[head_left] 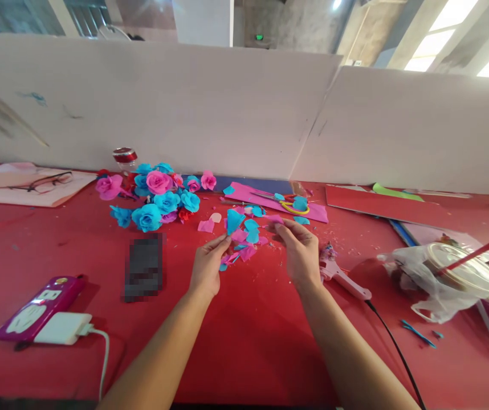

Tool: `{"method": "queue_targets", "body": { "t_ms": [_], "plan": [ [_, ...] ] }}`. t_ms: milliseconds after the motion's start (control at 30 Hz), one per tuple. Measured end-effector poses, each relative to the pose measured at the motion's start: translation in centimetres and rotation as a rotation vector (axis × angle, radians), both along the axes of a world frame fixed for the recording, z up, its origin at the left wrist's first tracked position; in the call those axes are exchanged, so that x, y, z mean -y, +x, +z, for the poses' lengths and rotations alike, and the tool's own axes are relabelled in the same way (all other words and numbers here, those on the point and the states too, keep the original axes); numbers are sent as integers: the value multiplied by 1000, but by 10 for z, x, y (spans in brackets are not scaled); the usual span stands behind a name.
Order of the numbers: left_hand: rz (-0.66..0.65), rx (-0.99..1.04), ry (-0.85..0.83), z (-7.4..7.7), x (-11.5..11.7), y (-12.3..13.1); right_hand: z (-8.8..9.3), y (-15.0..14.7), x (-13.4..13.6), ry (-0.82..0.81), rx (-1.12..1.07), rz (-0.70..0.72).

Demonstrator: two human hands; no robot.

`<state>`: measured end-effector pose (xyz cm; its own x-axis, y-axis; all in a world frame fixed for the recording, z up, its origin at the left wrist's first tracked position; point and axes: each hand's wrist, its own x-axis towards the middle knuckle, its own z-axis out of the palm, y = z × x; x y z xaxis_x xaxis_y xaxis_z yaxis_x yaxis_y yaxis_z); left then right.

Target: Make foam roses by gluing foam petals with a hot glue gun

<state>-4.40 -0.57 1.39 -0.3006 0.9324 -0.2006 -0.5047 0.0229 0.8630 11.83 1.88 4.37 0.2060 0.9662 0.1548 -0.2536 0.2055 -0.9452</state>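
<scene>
Forearms: reaching forward over the red worktop, angled inward.
Left hand: thumb and forefinger pinching a blue paper petal.
Right hand: knuckles up, fingertips pinching a pink paper piece.
Loose petals: between and just beyond both hands.
Paper flowers: beyond the left hand, leftward.
Green sign: far beyond both hands, unreadably small.

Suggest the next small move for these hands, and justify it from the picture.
Probably bring the pink paper piece in the right hand toward the blue paper piece in the left hand, since both pieces are pinched and a gap separates them.
</scene>
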Motion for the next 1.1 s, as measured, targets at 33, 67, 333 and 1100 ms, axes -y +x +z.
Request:
{"method": "queue_targets", "body": {
  "t_ms": [33, 67, 333, 1100],
  "plan": [
    [-11, 17, -7, 1, 0, 0, 0, -1, 0, -8, -50, 35],
    [-25, 32, -12, 1, 0, 1, 1, -2, 1, -24, -86, 64],
    [-33, 27, 3, 1, -1, -3, -23, 4, -11, -65, 362, 190],
    [-63, -127, 198, -2, -4, 49, -12, 1, 30, 322, 690, -345]
  ]
}}
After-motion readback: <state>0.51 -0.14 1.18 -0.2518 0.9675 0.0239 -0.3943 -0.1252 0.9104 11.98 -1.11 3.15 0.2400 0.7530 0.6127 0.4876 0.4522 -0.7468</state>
